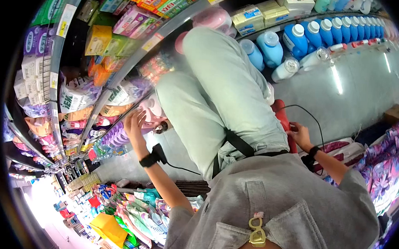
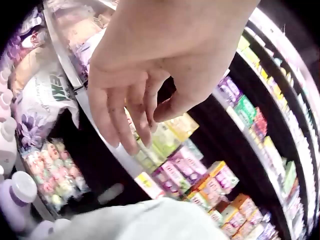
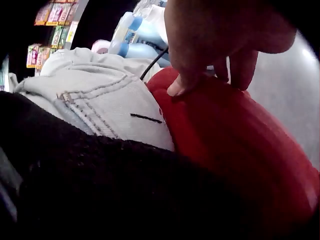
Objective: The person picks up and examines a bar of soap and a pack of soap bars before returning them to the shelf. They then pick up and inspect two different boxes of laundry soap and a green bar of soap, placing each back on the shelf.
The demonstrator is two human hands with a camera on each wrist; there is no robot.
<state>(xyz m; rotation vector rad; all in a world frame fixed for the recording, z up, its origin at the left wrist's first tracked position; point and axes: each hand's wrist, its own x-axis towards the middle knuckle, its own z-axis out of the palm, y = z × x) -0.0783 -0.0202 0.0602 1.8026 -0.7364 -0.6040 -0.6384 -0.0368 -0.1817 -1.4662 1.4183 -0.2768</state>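
My left hand (image 1: 135, 125) hangs beside the low shelf, holding nothing, its fingers loosely bent. In the head view it overlaps the pink pump bottles (image 1: 152, 108). The left wrist view shows the same hand (image 2: 160, 75) in front of small boxes (image 2: 175, 172) and a clear pack of pastel balls (image 2: 56, 172). At my right hip, my right hand (image 1: 300, 136) grips the red seat (image 1: 281, 117) I sit on. In the right wrist view its thumb (image 3: 179, 89) lies on the red surface and the other fingers bend over the far side.
Blue bottles with white caps (image 1: 297, 37) line the lower shelf ahead. Clear-capped white bottles (image 1: 285, 69) lie on their sides in front of them. A black cable (image 1: 313, 115) loops by my right wrist. Purple patterned fabric (image 1: 384, 163) hangs at the right. Shelves of bagged goods (image 1: 78, 94) rise on the left.
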